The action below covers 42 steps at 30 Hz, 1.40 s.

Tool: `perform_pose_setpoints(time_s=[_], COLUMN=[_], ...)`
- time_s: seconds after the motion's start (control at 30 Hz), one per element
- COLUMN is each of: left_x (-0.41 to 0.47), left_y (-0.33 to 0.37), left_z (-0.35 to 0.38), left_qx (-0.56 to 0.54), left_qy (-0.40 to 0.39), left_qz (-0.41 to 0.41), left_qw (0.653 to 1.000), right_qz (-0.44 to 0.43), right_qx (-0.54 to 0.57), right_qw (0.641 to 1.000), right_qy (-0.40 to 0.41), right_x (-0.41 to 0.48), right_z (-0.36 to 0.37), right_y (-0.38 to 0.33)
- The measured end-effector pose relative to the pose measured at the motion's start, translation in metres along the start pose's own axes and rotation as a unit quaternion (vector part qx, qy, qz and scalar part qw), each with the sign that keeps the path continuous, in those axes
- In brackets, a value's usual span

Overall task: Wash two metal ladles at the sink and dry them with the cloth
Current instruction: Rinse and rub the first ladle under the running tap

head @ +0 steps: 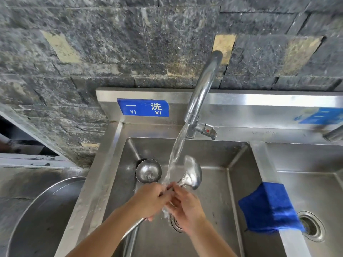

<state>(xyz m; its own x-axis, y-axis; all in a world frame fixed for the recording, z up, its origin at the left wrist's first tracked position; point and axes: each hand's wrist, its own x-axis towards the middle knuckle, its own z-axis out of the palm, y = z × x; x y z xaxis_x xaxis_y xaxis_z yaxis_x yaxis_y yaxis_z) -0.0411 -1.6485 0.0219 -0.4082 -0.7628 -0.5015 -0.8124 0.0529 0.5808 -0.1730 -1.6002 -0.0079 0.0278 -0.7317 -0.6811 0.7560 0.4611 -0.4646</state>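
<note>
One metal ladle (193, 174) is held tilted under the running water (178, 145), its bowl up and to the right of my hands. My left hand (150, 199) grips its handle, whose end sticks out below the hand. My right hand (185, 206) is closed around the handle just beneath the bowl, where the water lands. The second ladle (148, 171) lies in the left sink basin (111, 164), bowl facing up near the back left corner and its handle running toward me. A blue cloth (269, 208) hangs over the divider between the two basins, to the right of my hands.
A curved chrome faucet (202, 89) rises from the back ledge and pours into the left basin. The drain (175, 224) sits under my right hand. The right basin has its own drain (311, 226). A large round metal basin (46, 210) stands at the left, and a stone wall is behind.
</note>
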Motion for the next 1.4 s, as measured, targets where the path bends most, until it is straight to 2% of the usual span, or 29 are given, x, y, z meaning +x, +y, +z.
perform_pose_setpoints(time_s=[0.17,0.3,0.43,0.57,0.63,0.8,0.9,1.03,1.1,1.27,1.4], left_x=[0.007,0.004,0.004,-0.003,0.000,0.017,0.004,-0.015,-0.010,0.005,-0.003], left_y=[0.014,0.012,0.006,0.010,0.031,0.078,0.044,-0.003,0.005,0.037,0.014], left_z=[-0.014,-0.028,-0.042,-0.047,-0.030,0.012,-0.004,-0.018,-0.011,0.020,0.001], left_qx=[-0.020,0.038,0.127,0.271,0.309,0.312,0.333,0.315,0.289,0.231,0.262], left_qy=[-0.047,-0.067,-0.030,0.019,0.050,0.047,0.033,0.097,0.123,0.136,0.154], left_qz=[0.008,0.001,0.016,0.029,0.055,0.085,0.041,-0.026,-0.026,0.045,0.003], left_qw=[0.999,0.997,0.991,0.962,0.948,0.945,0.942,0.944,0.949,0.962,0.953], right_qz=[-0.054,-0.093,-0.122,-0.156,-0.162,-0.168,-0.200,-0.201,-0.203,-0.200,-0.242], right_qx=[0.043,0.069,0.069,0.079,0.100,0.110,0.098,0.091,0.096,0.123,0.103], right_qw=[0.997,0.993,0.989,0.979,0.975,0.975,0.965,0.962,0.960,0.957,0.945], right_qy=[-0.032,0.003,0.046,0.102,0.116,0.092,0.138,0.158,0.168,0.168,0.193], right_x=[-0.011,-0.017,-0.023,-0.025,-0.025,-0.033,-0.038,-0.041,-0.039,-0.039,-0.050], right_z=[-0.002,-0.005,-0.017,-0.033,-0.031,-0.028,-0.047,-0.058,-0.053,-0.049,-0.070], right_y=[-0.026,-0.045,-0.065,-0.072,-0.062,-0.043,-0.065,-0.074,-0.065,-0.056,-0.085])
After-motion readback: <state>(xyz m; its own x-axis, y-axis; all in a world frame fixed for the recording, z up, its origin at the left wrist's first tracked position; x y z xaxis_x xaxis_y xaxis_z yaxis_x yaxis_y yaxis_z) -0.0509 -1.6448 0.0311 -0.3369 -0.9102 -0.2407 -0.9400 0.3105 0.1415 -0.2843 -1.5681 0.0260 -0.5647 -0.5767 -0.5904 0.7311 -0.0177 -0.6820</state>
